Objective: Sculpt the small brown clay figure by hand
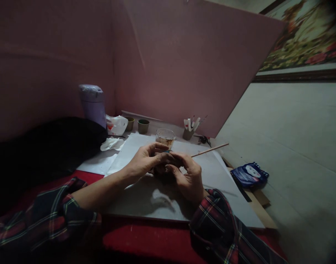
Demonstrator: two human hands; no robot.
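Observation:
Both hands meet over a white board, cupped round a dark brown, clay-like lump point(163, 171). My left hand point(149, 157) curves over its top and left side with bent fingers. My right hand point(187, 175) closes on it from the right, the thumb pressed near its front. Much of the lump is hidden by the fingers and shadow. A small blue spot shows at the fingertips; I cannot tell what it is. From behind my right hand a thin wooden stick point(212, 149) juts up to the right; whether it is held is hidden.
A glass of brownish liquid point(165, 137) stands just beyond the hands. Farther back are two small cups point(143, 127), a holder with pens and brushes point(188, 134), crumpled tissue point(112, 144) and a lilac flask point(94, 106). A blue pouch point(249, 174) lies right of the white board point(225, 198).

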